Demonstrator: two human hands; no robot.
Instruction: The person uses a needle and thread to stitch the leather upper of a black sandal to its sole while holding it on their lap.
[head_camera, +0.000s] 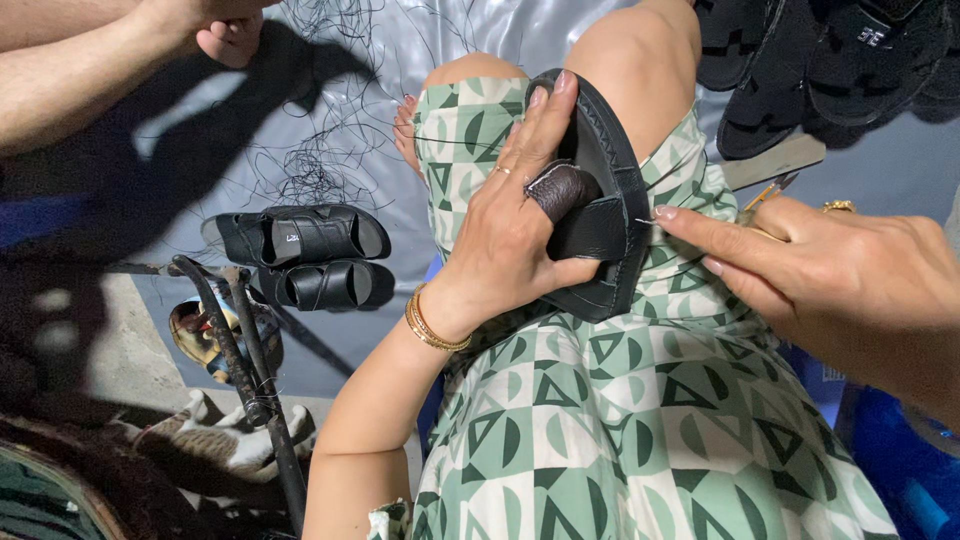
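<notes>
A black sandal (607, 190) rests on my lap against my knee, over a green and white patterned dress (620, 420). My left hand (515, 215) grips the sandal, fingers along its sole edge, with a brown leather thimble (560, 190) on the thumb pressed to the strap. My right hand (810, 270) pinches a thin needle (645, 221) at the strap's edge, index finger extended. A yellowish tool handle (765, 192) shows behind the right hand's fingers.
A pair of finished black sandals (305, 255) lies on the grey sheet (330, 110) among loose black threads (310, 170). More black sandals (820, 60) are stacked at the top right. Another person's arm (90, 70) reaches in at the top left. A metal stand (250, 370) rises at the lower left.
</notes>
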